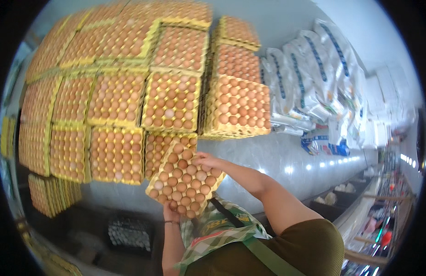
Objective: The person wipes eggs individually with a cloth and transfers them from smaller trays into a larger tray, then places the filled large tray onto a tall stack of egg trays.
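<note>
A yellow pulp tray of brown eggs [186, 177] is held at an angle in front of my apron. My left hand [171, 210] grips its near left edge, fingers at the lowest row of eggs. At the far right edge my right hand [207, 160] has hold of the tray, its fingers over the outer eggs. Just past the held tray stands a stack of egg trays [156, 148], partly covered by it. Left of that is another full egg tray [117, 155] on its own stack.
Many stacked egg trays [116, 96] fill the left and far side. A separate stack [243, 103] stands right of a narrow gap. White plastic sacks [309, 69] lean along the wall. A black crate [130, 233] is low at the left. Grey tiled floor [233, 148] shows between.
</note>
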